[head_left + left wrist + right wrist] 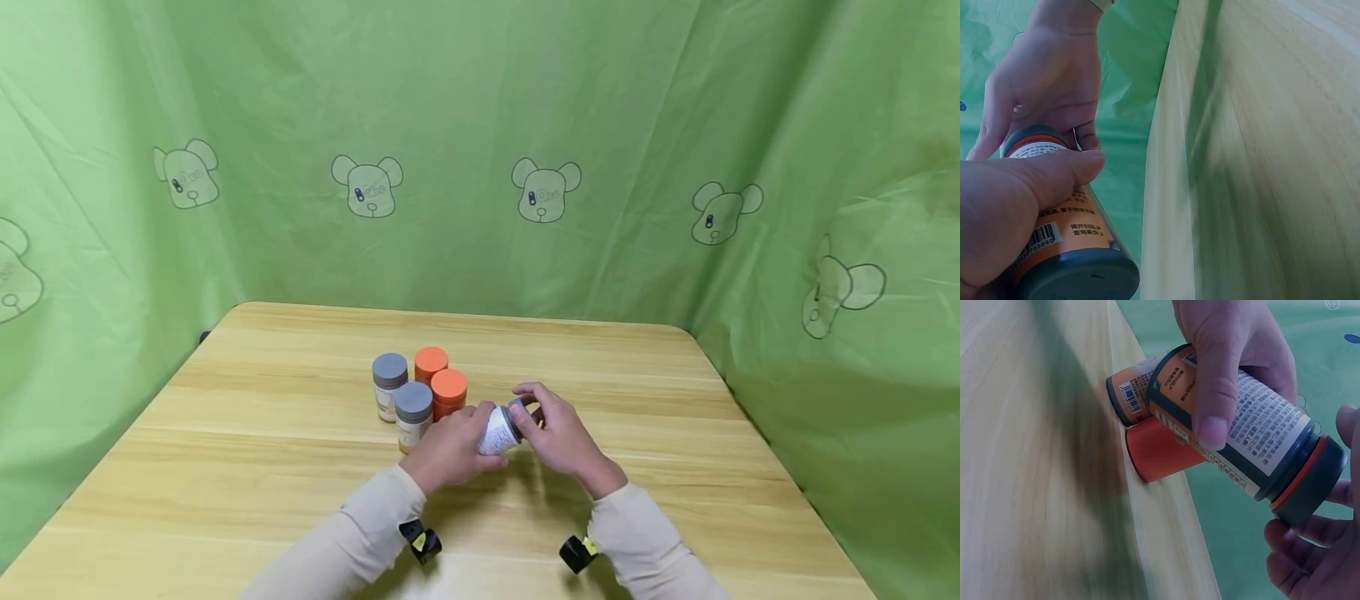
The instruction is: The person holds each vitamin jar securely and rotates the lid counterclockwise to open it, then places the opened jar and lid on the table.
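My left hand [453, 450] grips a tilted bottle [497, 432] with a white and orange label, its thumb lying across the label in the right wrist view. The bottle's dark grey base [1082, 278] faces the left wrist camera. At the other end sits a dark grey lid [1315, 481], with an orange ring showing between it and the bottle's neck. My right hand [562, 437] has its thumb and curled fingers around this lid. Just left of the held bottle stand two grey-lidded bottles [413, 404] and two orange bottles [449, 388], all upright and close together.
The light wooden table [637, 375] has rounded far corners. Green curtain [465, 92] printed with bear heads hangs behind it and along both sides. Small black cameras [427, 546] are strapped at both wrists, over light sleeves [345, 533].
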Available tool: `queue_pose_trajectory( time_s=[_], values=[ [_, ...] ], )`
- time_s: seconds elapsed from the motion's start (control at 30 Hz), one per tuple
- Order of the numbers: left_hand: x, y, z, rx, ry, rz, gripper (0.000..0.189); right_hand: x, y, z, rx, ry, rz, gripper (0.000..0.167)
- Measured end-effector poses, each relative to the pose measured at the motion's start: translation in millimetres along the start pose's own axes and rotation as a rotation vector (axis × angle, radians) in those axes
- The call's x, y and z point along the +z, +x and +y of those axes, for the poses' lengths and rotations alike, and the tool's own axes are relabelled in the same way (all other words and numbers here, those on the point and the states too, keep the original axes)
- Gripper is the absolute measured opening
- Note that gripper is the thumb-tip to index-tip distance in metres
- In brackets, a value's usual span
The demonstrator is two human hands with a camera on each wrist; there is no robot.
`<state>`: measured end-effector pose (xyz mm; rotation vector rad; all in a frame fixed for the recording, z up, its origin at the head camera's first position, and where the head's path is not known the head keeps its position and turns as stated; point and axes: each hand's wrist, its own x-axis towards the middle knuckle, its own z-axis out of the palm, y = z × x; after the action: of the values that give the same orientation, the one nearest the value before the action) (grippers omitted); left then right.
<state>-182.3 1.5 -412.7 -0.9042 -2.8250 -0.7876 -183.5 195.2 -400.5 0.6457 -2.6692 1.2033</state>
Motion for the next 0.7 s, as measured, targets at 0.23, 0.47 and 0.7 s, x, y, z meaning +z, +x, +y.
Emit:
queue_pose_trajectory(
  time_s=[0.23, 0.47, 0.7],
  values=[
    [-0.3, -0.1, 1.0, -0.002, 0.007, -0.009, 0.061, -0.5, 0.3, -0.5, 0.015, 0.037, -0.019, 0.032],
    [1.0, -0.3, 1.8, 0.001, 0.015, -0.016, 0.062, -1.0, -2.2, 3.5, -0.067, 0.034, -0.011, 0.029],
    [1.7, 0.6, 1.4, 0.0, 0.017, -0.017, 0.063, -1.9, -1.8, 6.9, -0.13, 0.032, 0.009, 0.031]
  ],
)
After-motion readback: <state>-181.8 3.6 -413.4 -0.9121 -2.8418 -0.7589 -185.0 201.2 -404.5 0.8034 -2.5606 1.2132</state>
